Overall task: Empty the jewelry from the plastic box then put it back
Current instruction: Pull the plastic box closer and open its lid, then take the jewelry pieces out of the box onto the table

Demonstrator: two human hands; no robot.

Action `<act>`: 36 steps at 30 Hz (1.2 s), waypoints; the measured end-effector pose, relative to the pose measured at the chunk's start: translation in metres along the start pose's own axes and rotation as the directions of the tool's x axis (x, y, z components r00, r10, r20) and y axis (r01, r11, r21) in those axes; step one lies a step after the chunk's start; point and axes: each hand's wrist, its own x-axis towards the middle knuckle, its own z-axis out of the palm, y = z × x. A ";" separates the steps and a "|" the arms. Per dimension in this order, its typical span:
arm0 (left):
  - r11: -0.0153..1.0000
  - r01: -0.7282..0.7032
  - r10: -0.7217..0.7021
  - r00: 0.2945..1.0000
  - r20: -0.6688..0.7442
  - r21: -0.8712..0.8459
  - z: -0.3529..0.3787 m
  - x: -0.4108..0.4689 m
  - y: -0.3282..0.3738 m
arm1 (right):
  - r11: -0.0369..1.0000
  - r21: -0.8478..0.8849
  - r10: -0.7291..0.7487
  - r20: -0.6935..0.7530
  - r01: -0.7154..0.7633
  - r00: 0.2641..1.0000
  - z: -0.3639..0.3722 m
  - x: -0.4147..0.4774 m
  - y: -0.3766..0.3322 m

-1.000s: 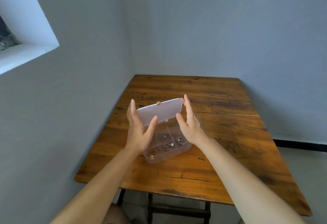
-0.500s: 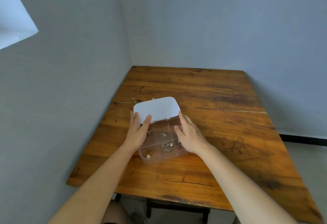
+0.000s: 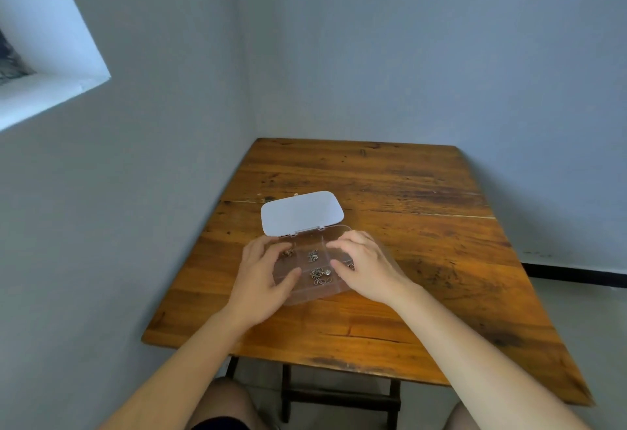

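Note:
A clear plastic box [image 3: 307, 290] with several compartments rests on the wooden table [image 3: 390, 192], its white lid [image 3: 301, 213] folded flat back behind it. Small metal jewelry pieces [image 3: 320, 274] lie in the compartments. My left hand [image 3: 263, 277] rests over the box's left side, fingers curled down into a compartment beside a small piece [image 3: 289, 253]. My right hand [image 3: 364, 265] covers the box's right side with fingers spread and bent over it. What lies under either palm is hidden.
The table stands in a corner, with grey walls close on the left and behind. A window recess [image 3: 40, 56] is high on the left. The table's near edge [image 3: 305, 358] lies just in front of my knees.
The lid went from upright between my hands to lying flat open on the table. Both hands dropped from the lid's edges onto the box's compartments.

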 end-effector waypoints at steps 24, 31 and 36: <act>0.979 -0.076 -0.034 0.851 0.523 0.187 -0.012 0.013 0.012 | 0.985 -0.156 -0.014 0.323 0.068 0.946 0.012 0.001 -0.015; 0.998 0.060 -0.061 0.869 0.491 0.018 -0.013 0.012 0.012 | 0.997 -0.059 0.057 0.256 -0.043 0.965 0.013 0.000 -0.014; 0.982 0.149 -0.074 0.874 0.479 -0.119 -0.015 0.011 0.008 | 0.995 0.067 0.056 0.236 -0.074 0.970 0.013 -0.001 -0.008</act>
